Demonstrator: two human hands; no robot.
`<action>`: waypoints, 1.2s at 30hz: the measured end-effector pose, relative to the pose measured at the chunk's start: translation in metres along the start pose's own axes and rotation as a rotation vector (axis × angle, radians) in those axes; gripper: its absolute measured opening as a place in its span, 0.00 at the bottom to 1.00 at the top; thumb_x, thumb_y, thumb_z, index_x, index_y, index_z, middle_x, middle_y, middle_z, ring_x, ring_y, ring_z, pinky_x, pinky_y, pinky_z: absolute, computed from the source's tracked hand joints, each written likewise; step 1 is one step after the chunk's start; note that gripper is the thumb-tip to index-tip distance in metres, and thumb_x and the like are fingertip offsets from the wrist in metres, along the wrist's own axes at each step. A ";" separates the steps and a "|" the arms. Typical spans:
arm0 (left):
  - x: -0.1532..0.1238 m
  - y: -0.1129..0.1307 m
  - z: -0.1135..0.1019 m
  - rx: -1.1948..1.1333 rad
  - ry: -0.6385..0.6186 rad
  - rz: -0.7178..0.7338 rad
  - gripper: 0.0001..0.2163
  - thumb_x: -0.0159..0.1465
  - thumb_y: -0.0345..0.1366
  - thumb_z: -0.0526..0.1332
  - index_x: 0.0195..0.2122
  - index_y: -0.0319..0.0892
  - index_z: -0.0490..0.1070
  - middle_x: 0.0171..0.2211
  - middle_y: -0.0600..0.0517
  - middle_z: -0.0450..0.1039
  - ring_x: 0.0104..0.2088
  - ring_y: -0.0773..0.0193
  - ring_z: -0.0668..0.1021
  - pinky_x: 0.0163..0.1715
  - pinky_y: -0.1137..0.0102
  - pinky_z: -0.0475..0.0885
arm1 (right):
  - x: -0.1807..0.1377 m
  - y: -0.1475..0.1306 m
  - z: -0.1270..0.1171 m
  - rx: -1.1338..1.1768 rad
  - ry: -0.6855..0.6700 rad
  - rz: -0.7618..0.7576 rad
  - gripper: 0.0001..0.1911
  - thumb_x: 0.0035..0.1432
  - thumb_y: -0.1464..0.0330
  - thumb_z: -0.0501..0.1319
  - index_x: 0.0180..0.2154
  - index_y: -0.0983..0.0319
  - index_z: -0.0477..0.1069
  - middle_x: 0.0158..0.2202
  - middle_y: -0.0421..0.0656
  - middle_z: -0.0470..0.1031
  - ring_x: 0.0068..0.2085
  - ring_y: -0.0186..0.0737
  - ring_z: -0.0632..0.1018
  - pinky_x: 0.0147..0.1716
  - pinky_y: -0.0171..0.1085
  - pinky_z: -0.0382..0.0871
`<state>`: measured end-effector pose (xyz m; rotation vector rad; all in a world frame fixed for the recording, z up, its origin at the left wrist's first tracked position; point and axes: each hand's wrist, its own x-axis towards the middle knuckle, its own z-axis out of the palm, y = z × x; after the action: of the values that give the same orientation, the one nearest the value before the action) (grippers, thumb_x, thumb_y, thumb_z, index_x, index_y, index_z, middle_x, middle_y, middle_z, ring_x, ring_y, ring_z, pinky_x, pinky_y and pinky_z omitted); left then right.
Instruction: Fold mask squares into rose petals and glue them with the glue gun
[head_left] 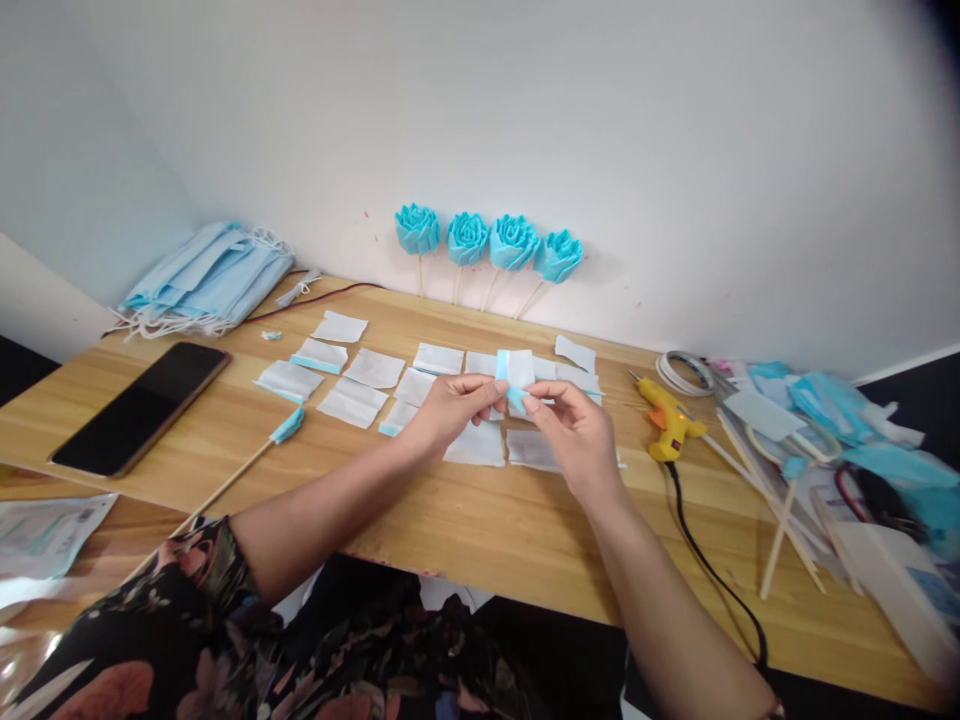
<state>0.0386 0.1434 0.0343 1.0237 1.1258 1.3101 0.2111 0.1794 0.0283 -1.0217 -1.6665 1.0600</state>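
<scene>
Sleeve: your flowered sleeve is closest to the camera, at the bottom left, above your lap.
Left hand: your left hand is over the middle of the table. Its thumb and fingers pinch the left side of the piece.
Right hand: your right hand is just beside the left one. Its fingertips pinch the lower right part of the piece, at the blue edge.
Piece: it is small, white with some blue, and folded. You hold it upright between both hands, a little above the table and over the squares.
Squares: white cut squares, some with a blue edge, lie flat in rows on the table. They are under and behind your hands and go on to the left.
Stick: a thin stick with a small blue bud on its tip lies tilted on the table, left of your left forearm.
Phone: a dark phone lies screen up at the far left.
Masks: a pile of blue masks is in the back left corner, near the wall.
Roses: four blue roses on sticks lean on the wall, behind the squares.
Glue gun: a yellow glue gun lies near your right hand, on its right. Its black cable runs to the front edge of the table.
Tape: a roll of tape lies just behind the glue gun.
Scraps: blue scraps lie at the far right, blurred.
</scene>
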 end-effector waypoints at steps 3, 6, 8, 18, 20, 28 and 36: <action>0.000 -0.001 0.000 -0.003 0.005 -0.001 0.15 0.59 0.46 0.65 0.23 0.39 0.74 0.25 0.52 0.72 0.25 0.70 0.66 0.27 0.72 0.62 | -0.001 -0.004 0.000 -0.087 0.006 -0.037 0.07 0.58 0.61 0.65 0.32 0.59 0.75 0.33 0.40 0.79 0.35 0.39 0.78 0.40 0.39 0.72; 0.001 -0.003 0.000 -0.033 0.037 -0.013 0.17 0.60 0.48 0.64 0.24 0.39 0.74 0.26 0.51 0.73 0.25 0.70 0.67 0.27 0.72 0.63 | -0.002 -0.007 0.001 -0.141 0.010 -0.066 0.06 0.57 0.63 0.65 0.32 0.58 0.75 0.32 0.40 0.79 0.35 0.39 0.78 0.40 0.40 0.72; 0.002 -0.003 0.000 -0.043 0.049 -0.018 0.16 0.59 0.48 0.64 0.23 0.39 0.74 0.25 0.51 0.73 0.25 0.70 0.67 0.26 0.72 0.62 | -0.002 -0.007 0.002 -0.146 0.010 -0.072 0.06 0.58 0.63 0.65 0.32 0.58 0.75 0.32 0.40 0.80 0.35 0.40 0.78 0.41 0.40 0.72; 0.000 0.000 0.000 -0.022 0.035 -0.014 0.14 0.57 0.46 0.65 0.22 0.40 0.75 0.23 0.52 0.72 0.25 0.70 0.66 0.26 0.72 0.61 | -0.002 -0.004 0.002 -0.094 0.012 -0.047 0.06 0.58 0.63 0.65 0.32 0.58 0.75 0.32 0.40 0.79 0.35 0.38 0.77 0.41 0.39 0.71; 0.000 0.000 0.000 -0.016 0.030 -0.019 0.14 0.57 0.45 0.65 0.22 0.40 0.75 0.24 0.52 0.73 0.25 0.70 0.67 0.26 0.72 0.61 | -0.003 -0.005 0.002 -0.092 0.024 -0.047 0.06 0.58 0.63 0.65 0.32 0.58 0.75 0.32 0.40 0.79 0.35 0.38 0.77 0.40 0.39 0.71; 0.001 -0.002 0.000 0.006 -0.001 -0.002 0.16 0.59 0.47 0.65 0.23 0.39 0.75 0.25 0.52 0.74 0.26 0.70 0.67 0.27 0.72 0.62 | -0.002 -0.002 0.003 -0.076 0.069 -0.062 0.04 0.58 0.66 0.65 0.33 0.59 0.75 0.32 0.39 0.79 0.34 0.37 0.77 0.39 0.38 0.71; 0.002 -0.004 -0.001 0.065 -0.023 0.019 0.14 0.57 0.44 0.67 0.22 0.40 0.72 0.22 0.55 0.69 0.24 0.72 0.64 0.26 0.72 0.58 | -0.002 0.002 0.003 -0.001 0.085 -0.042 0.04 0.57 0.65 0.67 0.35 0.58 0.77 0.32 0.39 0.78 0.35 0.36 0.77 0.39 0.38 0.70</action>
<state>0.0381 0.1452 0.0300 1.0971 1.1504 1.2801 0.2093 0.1777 0.0258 -1.0142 -1.6139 0.9751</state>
